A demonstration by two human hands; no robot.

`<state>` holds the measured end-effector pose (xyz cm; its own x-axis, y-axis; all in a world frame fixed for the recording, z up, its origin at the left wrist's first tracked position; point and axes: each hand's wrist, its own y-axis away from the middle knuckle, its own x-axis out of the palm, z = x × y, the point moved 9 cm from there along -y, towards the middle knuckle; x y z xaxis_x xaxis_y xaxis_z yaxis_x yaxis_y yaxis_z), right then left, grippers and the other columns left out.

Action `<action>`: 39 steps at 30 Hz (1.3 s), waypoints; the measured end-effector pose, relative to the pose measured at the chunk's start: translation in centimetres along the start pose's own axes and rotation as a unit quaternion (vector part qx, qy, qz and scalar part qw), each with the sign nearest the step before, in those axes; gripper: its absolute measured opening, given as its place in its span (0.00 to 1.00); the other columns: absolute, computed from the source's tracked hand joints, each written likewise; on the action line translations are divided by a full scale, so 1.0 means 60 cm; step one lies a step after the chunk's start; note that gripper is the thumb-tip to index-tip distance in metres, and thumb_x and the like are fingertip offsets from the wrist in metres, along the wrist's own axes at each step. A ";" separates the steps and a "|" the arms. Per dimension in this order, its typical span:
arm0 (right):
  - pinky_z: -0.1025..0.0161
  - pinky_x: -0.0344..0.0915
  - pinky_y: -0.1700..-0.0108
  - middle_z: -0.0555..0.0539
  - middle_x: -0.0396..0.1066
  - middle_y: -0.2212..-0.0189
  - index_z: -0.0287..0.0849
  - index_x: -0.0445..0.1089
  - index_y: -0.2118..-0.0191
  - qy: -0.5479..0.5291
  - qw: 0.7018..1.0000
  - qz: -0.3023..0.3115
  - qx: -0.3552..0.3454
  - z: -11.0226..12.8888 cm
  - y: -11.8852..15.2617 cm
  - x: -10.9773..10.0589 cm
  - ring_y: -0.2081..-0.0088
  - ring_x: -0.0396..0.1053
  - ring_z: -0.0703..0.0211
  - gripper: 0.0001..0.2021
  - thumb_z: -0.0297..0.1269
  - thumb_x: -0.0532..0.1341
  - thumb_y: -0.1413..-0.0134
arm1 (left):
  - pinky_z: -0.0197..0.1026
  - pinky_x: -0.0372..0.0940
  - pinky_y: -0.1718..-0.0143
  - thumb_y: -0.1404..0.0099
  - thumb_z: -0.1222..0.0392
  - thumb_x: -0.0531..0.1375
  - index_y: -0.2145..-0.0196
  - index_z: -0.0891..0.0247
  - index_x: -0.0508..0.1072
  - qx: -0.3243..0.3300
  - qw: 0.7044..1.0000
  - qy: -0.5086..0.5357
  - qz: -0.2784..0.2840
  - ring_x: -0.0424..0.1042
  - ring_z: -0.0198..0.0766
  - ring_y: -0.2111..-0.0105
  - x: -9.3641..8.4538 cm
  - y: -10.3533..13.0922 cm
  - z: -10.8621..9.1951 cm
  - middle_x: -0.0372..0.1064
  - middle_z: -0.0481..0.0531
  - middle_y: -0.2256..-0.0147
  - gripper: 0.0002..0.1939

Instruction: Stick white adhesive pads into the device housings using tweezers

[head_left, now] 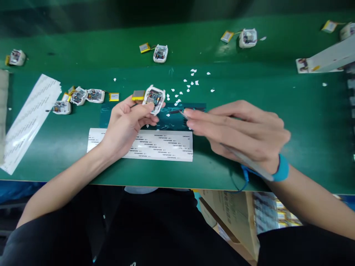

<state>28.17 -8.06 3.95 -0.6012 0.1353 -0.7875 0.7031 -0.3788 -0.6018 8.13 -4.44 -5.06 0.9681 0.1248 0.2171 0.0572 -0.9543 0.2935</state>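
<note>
My left hand (126,123) holds a white watch-like case (154,99) with its circuit board facing up; a silver-and-yellow battery (138,95) sticks out on its left, above the fingers. In my right hand (244,129), pinched between thumb and fingers, is a thin metal tool like tweezers (246,161), its tip pointing left toward the case without touching it. Under the hands lies a dark teal strip (177,123), with small white round pieces (188,87) scattered just beyond it. A printed white sheet (163,146) lies nearer to me.
Several similar cases with batteries stand at the left (95,95), at the back (160,53) and back right (248,38). A long white sheet (31,118) lies far left, a white box (330,55) far right. A blue wristband (283,168) has a cord over the table edge.
</note>
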 end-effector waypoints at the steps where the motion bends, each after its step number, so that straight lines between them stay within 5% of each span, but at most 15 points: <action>1: 0.54 0.81 0.58 0.47 0.80 0.41 0.47 0.74 0.37 0.003 1.000 0.020 -0.016 0.010 0.001 0.002 0.54 0.82 0.52 0.20 0.23 0.62 0.28 | 0.38 0.77 0.61 0.36 0.66 0.67 0.68 0.60 0.73 -0.002 1.000 0.011 -0.006 0.78 0.33 0.69 0.002 0.003 0.005 0.80 0.49 0.65 0.05; 4: 0.56 0.80 0.58 0.50 0.80 0.41 0.51 0.76 0.38 0.001 0.999 0.022 -0.033 0.021 0.001 0.003 0.57 0.82 0.54 0.19 0.25 0.63 0.28 | 0.41 0.81 0.56 0.37 0.69 0.66 0.73 0.60 0.67 -0.006 1.000 0.017 -0.013 0.82 0.36 0.64 0.006 0.010 0.018 0.78 0.47 0.68 0.12; 8: 0.58 0.77 0.65 0.59 0.82 0.44 0.65 0.77 0.40 -0.032 0.999 0.037 0.004 0.007 -0.003 0.021 0.60 0.82 0.57 0.25 0.25 0.66 0.31 | 0.43 0.82 0.61 0.39 0.67 0.67 0.77 0.60 0.67 -0.008 1.000 -0.017 -0.009 0.81 0.38 0.65 0.009 0.016 0.025 0.77 0.48 0.69 0.14; 14: 0.59 0.64 0.77 0.53 0.84 0.49 0.50 0.81 0.49 0.051 0.993 -0.040 -0.096 0.036 -0.003 0.012 0.73 0.71 0.62 0.11 0.27 0.66 0.30 | 0.43 0.82 0.66 0.40 0.69 0.65 0.78 0.60 0.71 -0.023 0.999 -0.038 0.016 0.78 0.36 0.73 0.018 0.022 0.021 0.77 0.48 0.72 0.11; 21: 0.61 0.68 0.75 0.57 0.82 0.44 0.61 0.79 0.42 -0.018 0.995 0.084 -0.048 0.022 0.002 0.027 0.69 0.78 0.63 0.19 0.29 0.66 0.30 | 0.41 0.78 0.73 0.43 0.69 0.68 0.80 0.60 0.69 -0.008 0.998 -0.055 0.016 0.75 0.35 0.78 0.022 0.027 0.012 0.75 0.45 0.76 0.14; 30: 0.61 0.71 0.73 0.58 0.82 0.45 0.61 0.81 0.46 -0.025 0.995 0.082 -0.044 0.024 0.002 0.031 0.67 0.79 0.61 0.17 0.28 0.66 0.30 | 0.39 0.72 0.75 0.45 0.70 0.70 0.80 0.59 0.72 0.056 0.996 -0.074 0.007 0.77 0.35 0.77 0.025 0.032 -0.003 0.74 0.44 0.77 0.13; 39: 0.60 0.67 0.75 0.49 0.84 0.51 0.45 0.82 0.51 0.019 0.993 0.028 -0.117 0.051 -0.009 0.015 0.69 0.75 0.62 0.10 0.26 0.64 0.28 | 0.41 0.73 0.74 0.42 0.69 0.69 0.79 0.58 0.70 0.055 0.990 -0.132 -0.004 0.78 0.38 0.74 0.023 0.036 -0.006 0.71 0.45 0.76 0.15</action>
<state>26.10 -10.56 3.99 -0.5466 0.1565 -0.8227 0.8067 -0.1653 -0.5674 9.48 -6.26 -3.78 0.9967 0.0711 -0.0403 0.0775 -0.9789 0.1889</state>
